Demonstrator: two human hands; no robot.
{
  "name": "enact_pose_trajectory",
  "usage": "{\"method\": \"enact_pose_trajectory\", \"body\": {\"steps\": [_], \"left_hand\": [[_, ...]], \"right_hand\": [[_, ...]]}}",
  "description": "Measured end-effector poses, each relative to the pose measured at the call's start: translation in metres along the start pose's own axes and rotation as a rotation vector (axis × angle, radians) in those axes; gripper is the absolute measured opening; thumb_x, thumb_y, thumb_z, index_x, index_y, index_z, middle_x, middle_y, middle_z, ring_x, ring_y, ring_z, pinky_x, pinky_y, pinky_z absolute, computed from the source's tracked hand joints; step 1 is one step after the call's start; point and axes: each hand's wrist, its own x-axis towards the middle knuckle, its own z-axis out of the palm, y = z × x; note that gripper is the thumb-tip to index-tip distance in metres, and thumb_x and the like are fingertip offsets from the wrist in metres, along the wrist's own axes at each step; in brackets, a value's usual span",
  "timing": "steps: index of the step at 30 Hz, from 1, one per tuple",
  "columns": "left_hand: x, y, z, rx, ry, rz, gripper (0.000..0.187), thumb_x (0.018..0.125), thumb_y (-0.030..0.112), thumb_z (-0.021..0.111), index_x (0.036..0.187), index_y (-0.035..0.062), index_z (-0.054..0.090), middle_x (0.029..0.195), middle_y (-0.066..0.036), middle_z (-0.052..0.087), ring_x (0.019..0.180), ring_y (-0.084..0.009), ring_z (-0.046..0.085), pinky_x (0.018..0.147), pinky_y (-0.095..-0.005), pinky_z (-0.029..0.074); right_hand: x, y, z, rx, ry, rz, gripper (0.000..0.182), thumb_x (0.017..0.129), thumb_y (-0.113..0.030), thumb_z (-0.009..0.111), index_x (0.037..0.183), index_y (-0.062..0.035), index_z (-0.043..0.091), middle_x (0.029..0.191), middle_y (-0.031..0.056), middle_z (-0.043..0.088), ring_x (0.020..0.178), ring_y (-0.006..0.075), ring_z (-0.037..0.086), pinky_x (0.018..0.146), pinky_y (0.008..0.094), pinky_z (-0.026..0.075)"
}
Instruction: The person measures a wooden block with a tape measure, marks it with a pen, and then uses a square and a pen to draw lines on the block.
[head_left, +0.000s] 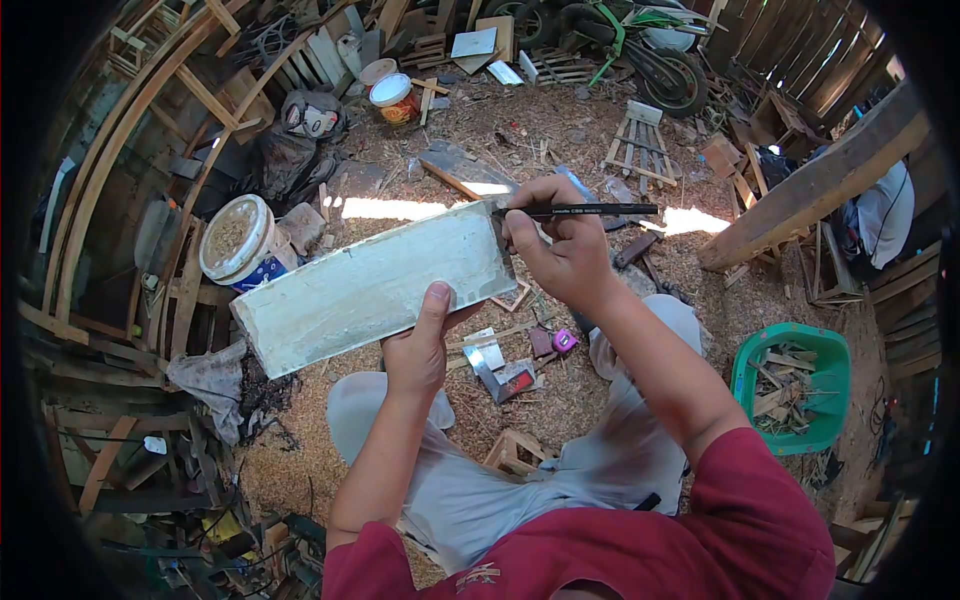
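Observation:
A long pale, whitish board [375, 285] is held up at a slant in front of my body. My left hand [418, 345] grips its lower edge, the thumb on the face and the fingers behind it, mostly hidden. A dark pencil [600, 210] is pinched in my right hand [562, 240], its tip end at the board's upper right corner. On the ground beyond my legs lie a pink tape measure [564, 341] and a metal square [492, 372].
A white bucket [240, 240] stands left of the board. At right is a green basin [740, 385] with wood scraps. A thick slanted post [820, 180] rises at upper right. Farther back are a small slatted wooden piece [643, 145], another bucket [394, 98] and a motorcycle [670, 80].

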Motion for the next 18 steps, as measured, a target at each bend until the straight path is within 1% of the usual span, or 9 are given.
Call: {"method": "enact_pose_trajectory", "body": {"steps": [1, 4, 7, 10, 16, 18], "left_hand": [[-0.0007, 0.0006, 0.0007, 0.003, -0.001, 0.004, 0.046, 0.102, 0.021, 0.067, 0.14, -0.0005, 0.052, 0.13, -0.017, 0.065, 0.114, -0.0291, 0.07, 0.091, -0.0484, 0.066], [-0.0017, 0.0008, 0.0012, -0.003, -0.005, 0.006, 0.045, 0.102, 0.02, 0.066, 0.14, -0.0004, 0.052, 0.13, -0.017, 0.064, 0.114, -0.0294, 0.07, 0.091, -0.0489, 0.065], [-0.0023, 0.0023, 0.0016, -0.015, -0.002, 0.0, 0.045, 0.102, 0.02, 0.066, 0.14, -0.0004, 0.051, 0.13, -0.016, 0.064, 0.114, -0.0296, 0.07, 0.092, -0.0489, 0.065], [-0.0024, 0.0022, 0.0001, -0.016, -0.011, -0.003, 0.046, 0.102, 0.02, 0.066, 0.14, -0.0005, 0.051, 0.13, -0.016, 0.064, 0.115, -0.0298, 0.07, 0.091, -0.0487, 0.065], [-0.0025, 0.0006, 0.0, -0.008, 0.006, -0.004, 0.047, 0.102, 0.021, 0.066, 0.141, -0.0005, 0.05, 0.13, -0.017, 0.064, 0.115, -0.0305, 0.069, 0.092, -0.0491, 0.065], [-0.0021, -0.0004, -0.0007, -0.005, 0.005, -0.004, 0.047, 0.102, 0.021, 0.066, 0.141, -0.0002, 0.05, 0.131, -0.017, 0.064, 0.116, -0.0306, 0.069, 0.093, -0.0499, 0.064]], "right_hand": [[-0.0006, 0.0012, -0.0011, -0.036, -0.019, -0.026, 0.014, 0.103, -0.002, 0.06, 0.115, 0.002, 0.054, 0.099, 0.0055, 0.062, 0.085, 0.0088, 0.065, 0.074, 0.024, 0.054], [-0.0017, 0.0029, -0.0011, 0.005, -0.031, 0.008, 0.015, 0.103, -0.003, 0.061, 0.115, 0.0019, 0.055, 0.102, 0.0051, 0.061, 0.086, 0.0086, 0.064, 0.074, 0.0234, 0.053], [0.0008, -0.005, 0.0063, 0.09, 0.069, 0.037, 0.014, 0.099, -0.004, 0.066, 0.11, 0.0004, 0.059, 0.089, 0.0055, 0.065, 0.082, 0.0114, 0.064, 0.073, 0.0274, 0.052], [0.0004, -0.0029, 0.0052, 0.099, 0.053, 0.037, 0.013, 0.1, -0.005, 0.066, 0.11, 0.0005, 0.059, 0.09, 0.0051, 0.064, 0.082, 0.0109, 0.064, 0.073, 0.027, 0.051], [0.0007, 0.0004, 0.0049, 0.023, 0.063, -0.015, 0.014, 0.099, -0.005, 0.067, 0.109, 0.0008, 0.06, 0.089, 0.0061, 0.064, 0.08, 0.0118, 0.064, 0.071, 0.0274, 0.05], [0.0009, -0.0017, 0.0049, 0.024, 0.061, 0.003, 0.014, 0.099, -0.005, 0.067, 0.109, 0.0007, 0.06, 0.089, 0.0064, 0.064, 0.08, 0.0124, 0.064, 0.071, 0.028, 0.05]]}}
